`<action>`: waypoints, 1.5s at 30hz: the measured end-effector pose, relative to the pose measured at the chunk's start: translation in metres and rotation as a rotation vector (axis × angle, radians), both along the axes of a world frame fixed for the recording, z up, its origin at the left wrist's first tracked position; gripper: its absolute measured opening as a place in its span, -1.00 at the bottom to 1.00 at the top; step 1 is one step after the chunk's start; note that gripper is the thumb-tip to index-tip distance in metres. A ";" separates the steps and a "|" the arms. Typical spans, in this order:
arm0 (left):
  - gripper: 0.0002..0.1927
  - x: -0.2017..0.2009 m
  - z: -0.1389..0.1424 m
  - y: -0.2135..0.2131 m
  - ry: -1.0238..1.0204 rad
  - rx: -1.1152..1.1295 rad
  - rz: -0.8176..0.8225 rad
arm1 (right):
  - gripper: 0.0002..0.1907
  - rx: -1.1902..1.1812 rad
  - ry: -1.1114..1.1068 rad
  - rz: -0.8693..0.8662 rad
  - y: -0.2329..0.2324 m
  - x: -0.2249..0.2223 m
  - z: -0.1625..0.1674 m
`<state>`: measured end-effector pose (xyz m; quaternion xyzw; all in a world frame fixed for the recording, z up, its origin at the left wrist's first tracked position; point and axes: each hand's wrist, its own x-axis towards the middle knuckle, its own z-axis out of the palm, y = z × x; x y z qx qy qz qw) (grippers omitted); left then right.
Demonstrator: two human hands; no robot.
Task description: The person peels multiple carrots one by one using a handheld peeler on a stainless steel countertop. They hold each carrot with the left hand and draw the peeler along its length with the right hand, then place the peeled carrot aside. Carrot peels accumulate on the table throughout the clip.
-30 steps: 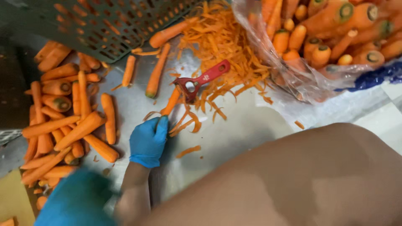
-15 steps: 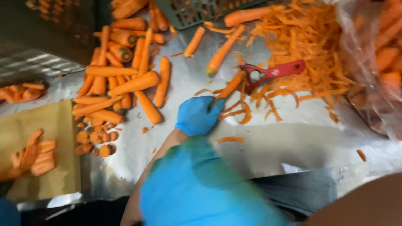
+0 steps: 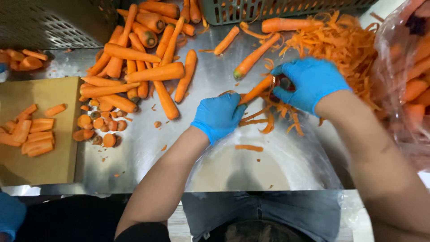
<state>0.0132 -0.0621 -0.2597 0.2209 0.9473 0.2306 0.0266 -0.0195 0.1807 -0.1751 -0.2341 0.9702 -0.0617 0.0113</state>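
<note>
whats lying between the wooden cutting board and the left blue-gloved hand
In the head view, small round carrot ends on the steel table, between the wooden cutting board and left blue-gloved hand.

Slanted orange carrot [image 3: 256, 91], peeler [image 3: 278, 83] seemingly against it.

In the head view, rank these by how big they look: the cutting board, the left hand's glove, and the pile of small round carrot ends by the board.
Largest to smallest as they appear:
1. cutting board
2. pile of carrot ends and left hand glove: these cover much the same area, and the raised hand sits nearer the camera, so I won't rank them.
</note>
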 end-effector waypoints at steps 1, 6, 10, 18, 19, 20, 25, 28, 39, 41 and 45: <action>-0.68 0.000 0.001 0.000 0.013 -0.003 -0.012 | -0.54 -0.089 -0.034 -0.063 0.007 -0.001 -0.016; -0.67 0.001 0.003 -0.001 0.030 -0.040 -0.046 | -0.55 -0.130 0.026 -0.295 0.037 0.000 -0.065; -0.65 0.001 0.004 0.002 -0.064 -0.011 -0.033 | -0.60 -0.034 0.105 -0.310 0.051 -0.004 -0.065; -0.59 0.007 0.005 0.004 -0.011 0.039 -0.064 | -0.74 -0.204 0.357 0.064 0.014 0.004 -0.068; -0.58 0.007 0.006 0.004 -0.033 0.031 -0.065 | -0.73 -0.197 0.357 0.061 0.010 -0.001 -0.075; -0.57 0.007 0.006 0.004 -0.058 0.021 -0.063 | -0.72 -0.193 0.354 0.060 0.011 -0.006 -0.082; -0.54 0.000 0.007 0.000 -0.170 0.016 0.014 | -0.59 0.067 0.358 -0.079 0.075 -0.046 -0.095; -0.52 0.000 0.002 -0.001 -0.227 0.134 0.081 | -0.54 -0.043 0.445 -0.358 0.095 -0.047 -0.094; -0.51 -0.016 -0.061 -0.016 -0.604 0.757 0.091 | -0.64 -0.068 0.327 -0.147 0.036 -0.034 -0.097; -0.52 -0.022 -0.061 -0.017 -0.820 0.899 0.224 | -0.62 0.044 0.447 -0.299 0.056 -0.045 -0.098; -0.42 -0.021 -0.040 -0.013 -0.726 0.694 0.337 | -0.56 -0.080 0.473 -0.415 0.068 -0.043 -0.102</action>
